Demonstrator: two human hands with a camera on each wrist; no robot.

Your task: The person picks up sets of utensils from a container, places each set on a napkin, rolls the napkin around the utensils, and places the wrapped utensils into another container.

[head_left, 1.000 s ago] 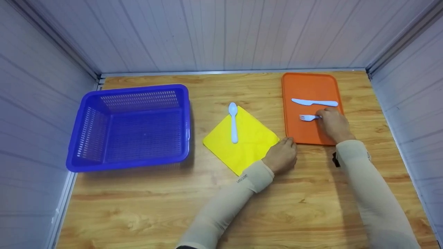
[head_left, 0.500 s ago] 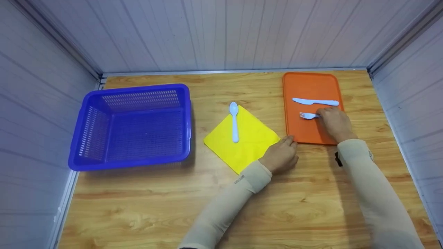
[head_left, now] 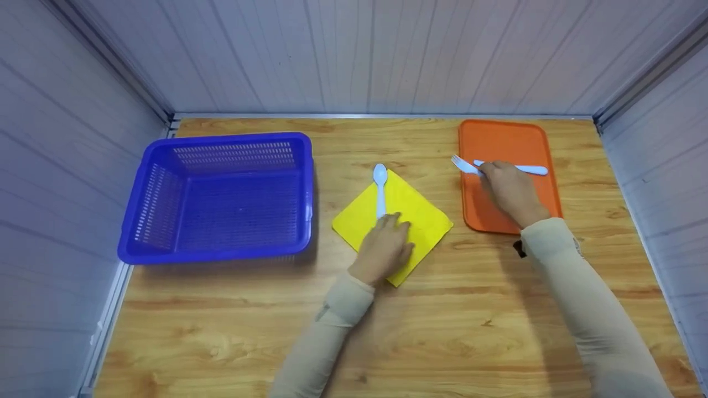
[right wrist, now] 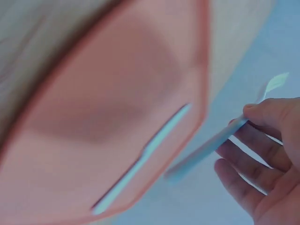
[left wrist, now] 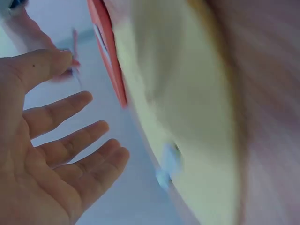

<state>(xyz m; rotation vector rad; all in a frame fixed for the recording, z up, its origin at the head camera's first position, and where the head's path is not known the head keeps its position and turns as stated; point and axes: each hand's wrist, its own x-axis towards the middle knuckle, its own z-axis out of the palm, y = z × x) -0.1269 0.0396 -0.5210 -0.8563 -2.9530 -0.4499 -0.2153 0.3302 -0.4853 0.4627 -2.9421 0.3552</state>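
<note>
Right hand [head_left: 510,190] pinches the white plastic fork [head_left: 464,165], left hand [head_left: 383,249] spread; I guess it's light, stiff: hold its handle [right wrist: 206,151].

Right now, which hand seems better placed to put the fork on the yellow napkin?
Probably the right hand: it pinches the fork, held clear of the orange tray. The left hand is over the yellow napkin, so nearer, but holds nothing.

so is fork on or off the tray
Off: right wrist view shows the right hand holding the fork clear of the tray.
</note>
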